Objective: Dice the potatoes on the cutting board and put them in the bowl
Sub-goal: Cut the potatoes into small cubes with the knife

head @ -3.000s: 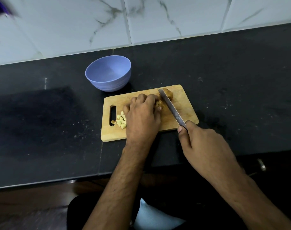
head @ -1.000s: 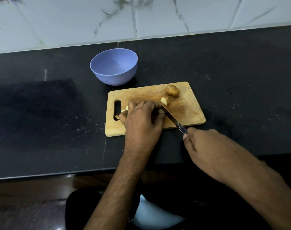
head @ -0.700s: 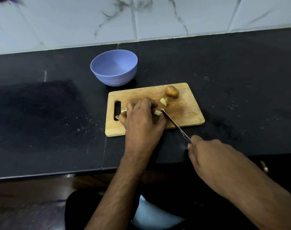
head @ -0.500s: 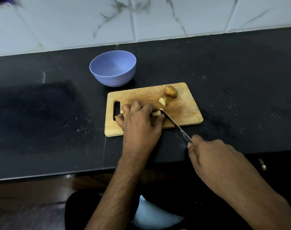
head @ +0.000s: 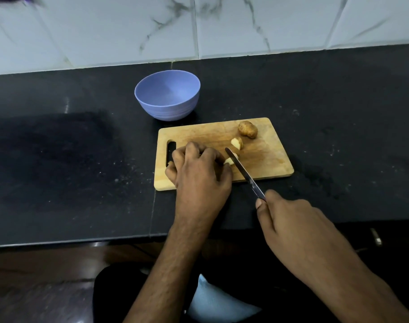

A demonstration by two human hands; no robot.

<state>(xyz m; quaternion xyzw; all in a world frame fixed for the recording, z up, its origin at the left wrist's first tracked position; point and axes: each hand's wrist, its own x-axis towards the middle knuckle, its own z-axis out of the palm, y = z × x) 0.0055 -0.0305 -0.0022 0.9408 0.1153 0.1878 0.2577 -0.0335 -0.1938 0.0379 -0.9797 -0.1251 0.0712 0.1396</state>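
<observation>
— What has changed since half a second ago?
— The knife (head: 239,167), gripped by the right hand (head: 292,226), now lies against the potato piece (head: 229,161) that the curled left hand (head: 198,176) holds on the cutting board (head: 264,157).
— And the bowl (head: 167,97)?
— It has not moved; it is behind the board.

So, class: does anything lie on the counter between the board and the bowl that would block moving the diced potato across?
Nothing visible does. The bowl stands just beyond the board's far left corner, with only bare counter between them. Its inside looks empty.
</observation>
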